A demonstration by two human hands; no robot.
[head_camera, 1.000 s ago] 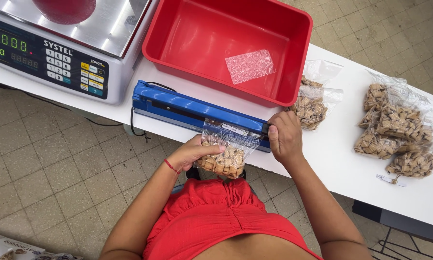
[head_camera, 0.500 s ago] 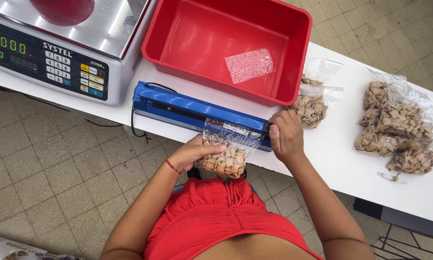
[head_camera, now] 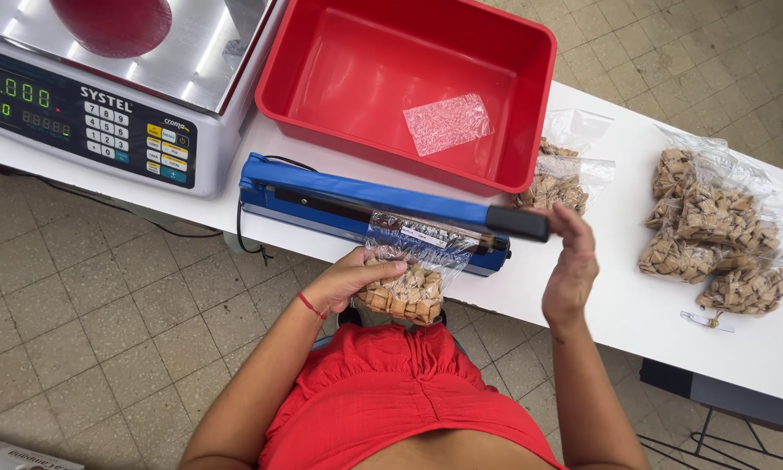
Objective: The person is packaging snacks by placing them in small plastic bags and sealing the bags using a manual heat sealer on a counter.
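the left hand [head_camera: 349, 280] is curled around a clear plastic bag of tan square biscuits [head_camera: 404, 292], which hangs just off the near edge of the long white table [head_camera: 644, 305] with its top lying across the bed of the blue bar-shaped heat sealer [head_camera: 356, 202]. the right hand [head_camera: 571, 270] is open and upright, fingers loosely spread, fingertips touching the black handle [head_camera: 517, 223] at the end of the sealer's raised arm. bare tabletop lies just beyond the right hand; below both hands is beige tiled floor [head_camera: 104, 331]. above the hands a red rectangular plastic tub [head_camera: 339, 52] holds one flat clear bag [head_camera: 448, 124]. left of the left hand stands a grey electronic scale [head_camera: 104, 130]. far right of the right hand lies a heap of filled clear bags [head_camera: 718, 231], with two more [head_camera: 557, 178] just beside the tub.
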